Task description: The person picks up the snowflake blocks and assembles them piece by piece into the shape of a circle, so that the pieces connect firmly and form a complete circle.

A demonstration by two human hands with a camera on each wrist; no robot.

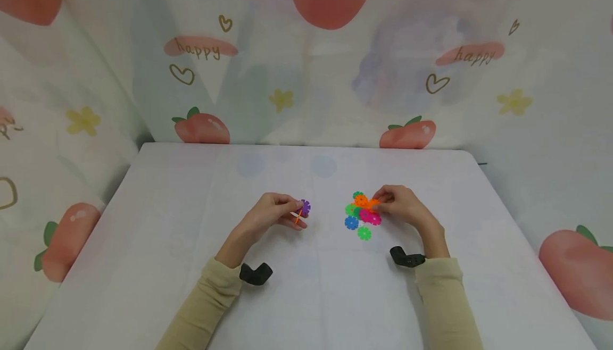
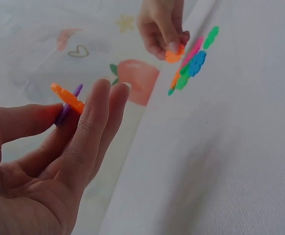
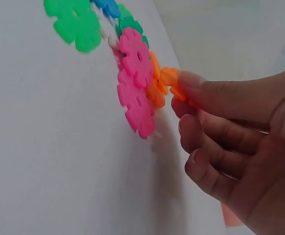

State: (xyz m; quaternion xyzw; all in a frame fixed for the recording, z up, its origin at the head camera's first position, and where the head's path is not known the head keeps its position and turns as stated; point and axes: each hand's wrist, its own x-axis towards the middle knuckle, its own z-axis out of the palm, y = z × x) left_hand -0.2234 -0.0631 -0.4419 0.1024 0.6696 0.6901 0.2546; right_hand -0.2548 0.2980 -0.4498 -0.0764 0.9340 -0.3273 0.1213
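My left hand (image 1: pixel 268 213) pinches a purple snowflake disc (image 1: pixel 306 207) joined crosswise with an orange one (image 2: pixel 66 97), held up over the table's middle. To the right, thumb and fingers of my right hand (image 1: pixel 403 206) pinch an orange snowflake disc (image 3: pixel 169 77) at the right side of a small pile. Overlapping pink discs (image 3: pixel 137 55) lie beside those fingertips, with another orange disc (image 1: pixel 361 200) close by. A blue disc (image 1: pixel 351 223) and a bright green disc (image 1: pixel 364 233) lie at the pile's near side. Some discs are partly covered by others.
The pile lies on a white-covered table (image 1: pixel 306 297) with a fruit-patterned cloth (image 1: pixel 306 73) behind it and at both sides. Black wrist devices, one by the left cuff (image 1: pixel 256 274) and one by the right cuff (image 1: pixel 406 257), stick out inward over the table.
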